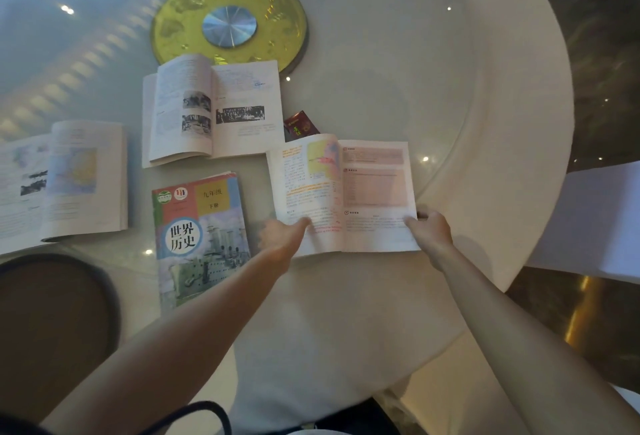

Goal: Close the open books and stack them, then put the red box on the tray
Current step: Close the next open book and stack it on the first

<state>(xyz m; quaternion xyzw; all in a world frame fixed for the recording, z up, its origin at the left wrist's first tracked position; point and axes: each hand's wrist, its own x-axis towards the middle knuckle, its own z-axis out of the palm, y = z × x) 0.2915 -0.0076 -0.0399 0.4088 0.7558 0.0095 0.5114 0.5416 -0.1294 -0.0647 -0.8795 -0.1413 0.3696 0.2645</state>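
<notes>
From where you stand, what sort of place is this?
Probably a restaurant or banquet dining room: a big round white table under a glass turntable with a gold hub, above a polished dark marble floor. The textbooks look brought in.

table (398, 54): glossy, glass-like | open books (346, 192): matt paper | closed book (201, 237): glossy cover | disc (228, 19): possibly brass
</notes>
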